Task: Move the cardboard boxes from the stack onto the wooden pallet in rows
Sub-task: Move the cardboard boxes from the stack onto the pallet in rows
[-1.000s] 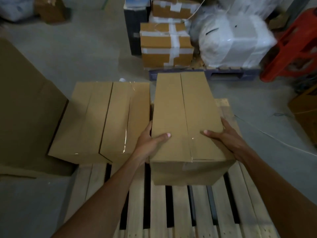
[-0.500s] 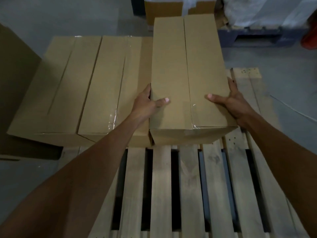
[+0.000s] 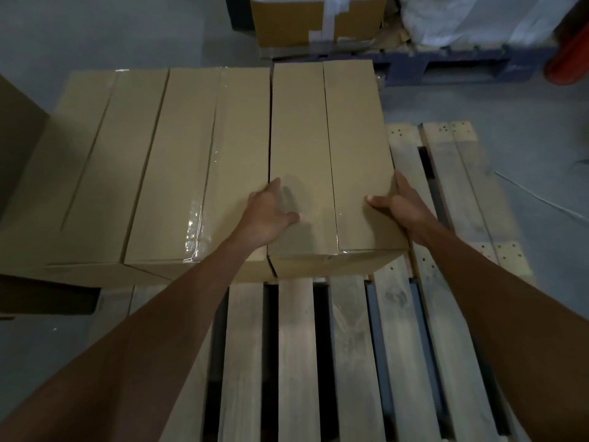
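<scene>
Boxes go down easiest when you let the neighbour do the aligning, and that's pretty much the setup here. Third cardboard box (image 3: pixel 331 161) sits at the far part of the wooden pallet (image 3: pixel 452 199), its left side pressed flush against the middle box (image 3: pixel 204 161), which in turn sits tight to the left box (image 3: pixel 92 161). It looks seated on the slats, though I can't see under it to be sure.

Left hand (image 3: pixel 271 212) is flat-ish on the box's top near the left edge, fingers spread and loosely curled, so that grip isn't clamped on anything, more just pressing down. Right hand (image 3: pixel 398 205) is wrapped round the top right edge, thumb on top, fingers down the side, so that one does hold the box.

My take on doing this bit well: push sideways with the right hand to close any gap at the seam, keep the left one pressing so the box doesn't ride up, and check the near face lines up with the other two fronts. Mind fingers near the seam. There's bare slat to the right, looks like room for another in this row.
</scene>
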Demonstrator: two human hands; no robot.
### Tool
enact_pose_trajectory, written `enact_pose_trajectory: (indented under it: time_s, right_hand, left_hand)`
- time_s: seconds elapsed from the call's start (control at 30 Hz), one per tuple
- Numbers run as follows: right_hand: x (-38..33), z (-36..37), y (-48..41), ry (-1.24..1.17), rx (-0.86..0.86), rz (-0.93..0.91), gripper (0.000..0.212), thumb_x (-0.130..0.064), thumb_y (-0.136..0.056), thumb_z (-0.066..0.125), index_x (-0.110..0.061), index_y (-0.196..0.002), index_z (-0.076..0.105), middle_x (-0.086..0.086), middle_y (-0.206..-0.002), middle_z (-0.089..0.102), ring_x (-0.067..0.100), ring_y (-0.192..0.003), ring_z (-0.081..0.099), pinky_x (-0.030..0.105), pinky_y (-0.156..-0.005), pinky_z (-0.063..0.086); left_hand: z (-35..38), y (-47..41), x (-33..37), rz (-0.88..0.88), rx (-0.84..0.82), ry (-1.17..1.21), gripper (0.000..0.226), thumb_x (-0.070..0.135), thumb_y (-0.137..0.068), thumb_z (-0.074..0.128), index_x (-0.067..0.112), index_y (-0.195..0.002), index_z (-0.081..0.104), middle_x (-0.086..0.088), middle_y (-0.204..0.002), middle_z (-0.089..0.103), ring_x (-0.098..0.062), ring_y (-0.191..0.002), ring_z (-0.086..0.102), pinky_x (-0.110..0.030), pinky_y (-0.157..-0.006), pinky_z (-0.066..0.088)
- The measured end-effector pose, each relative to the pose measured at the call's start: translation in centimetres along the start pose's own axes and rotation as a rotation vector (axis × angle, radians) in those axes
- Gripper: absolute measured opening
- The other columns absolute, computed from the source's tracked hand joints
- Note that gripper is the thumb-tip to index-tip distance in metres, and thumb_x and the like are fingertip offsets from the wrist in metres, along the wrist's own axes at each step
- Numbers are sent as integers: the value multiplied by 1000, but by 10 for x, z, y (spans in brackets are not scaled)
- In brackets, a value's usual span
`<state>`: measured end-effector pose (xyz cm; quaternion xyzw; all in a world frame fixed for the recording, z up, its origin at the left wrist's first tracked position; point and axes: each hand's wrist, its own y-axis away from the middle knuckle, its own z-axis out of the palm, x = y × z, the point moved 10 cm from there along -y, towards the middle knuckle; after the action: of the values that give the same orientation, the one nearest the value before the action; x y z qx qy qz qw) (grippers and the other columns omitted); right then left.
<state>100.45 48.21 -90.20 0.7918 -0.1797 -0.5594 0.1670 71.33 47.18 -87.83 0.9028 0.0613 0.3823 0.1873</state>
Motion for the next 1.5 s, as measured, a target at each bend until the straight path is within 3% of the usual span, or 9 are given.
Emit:
enact_pose_trajectory:
  time_s: [0.23,0.37,0.53,0.77,0.93,1.03,1.1,1.3,1.5]
  right_hand:
    - [-2,-3,7,77,26,33,67,-34,-89,73,-22,-148,43,6,-140,56,21,-114,56,39,-97,46]
    - [-3,-8,27,236,98,56,65,-37,-96,64,-14,-151,38,12,-146,51,29,-125,52,27,-90,37]
    - [-48,-19,74,164,172,54,53,-26,-95,66,-15,-143,48,4,-120,61,14,-88,59,24,-71,42]
    - [-243,-21,204,-113,54,-42,26,-12,-95,62,-13,-121,61,3,-98,69,20,-85,66,33,-76,48]
    - [-418,-27,343,-223,-34,-161,14,-16,-93,66,-17,-107,66,9,-103,72,23,-82,71,35,-70,53]
    - [-516,-13,428,-251,-100,-296,14,-16,-98,62,-13,-112,63,4,-95,68,19,-76,67,31,-68,53]
    - [-562,4,479,-263,-143,-354,12,-16,-98,62,-14,-110,62,2,-92,66,19,-75,67,31,-66,53]
    - [-635,90,601,-273,-299,-469,8,-19,-94,66,-17,-102,65,10,-105,71,24,-78,70,38,-73,56]
    - [-652,201,714,-242,-401,-548,2,-20,-93,65,-18,-94,65,6,-99,71,24,-81,70,36,-71,54]
  left_hand:
    - [-7,8,-3,-53,68,73,75,26,-88,76,16,-153,40,-7,-149,51,-27,-138,44,-38,-112,41]
    - [-21,24,-13,-93,118,198,61,26,-90,74,20,-146,49,-1,-146,54,-18,-123,54,-25,-96,42]
    - [-68,66,1,-127,159,264,52,28,-92,74,22,-139,54,3,-136,58,-14,-107,55,-21,-85,37]
    - [-228,181,127,-72,296,343,43,30,-93,72,22,-132,58,3,-122,64,-13,-95,63,-9,-68,40]
    - [-362,318,223,-33,403,404,39,40,-88,74,27,-121,59,6,-113,70,-18,-109,64,-29,-90,44]
    - [-435,397,256,18,501,461,58,56,-71,72,24,-117,59,4,-110,69,-24,-111,66,-42,-102,49]
    - [-474,449,267,59,536,475,55,46,-79,74,16,-122,60,-6,-116,69,-25,-110,65,-41,-101,49]
    - [-572,596,239,98,712,472,24,25,-95,70,19,-117,59,-7,-114,71,-19,-92,64,-28,-71,48]
    - [-641,739,144,76,846,468,23,40,-90,72,33,-109,62,5,-106,70,-19,-100,66,-40,-88,53]
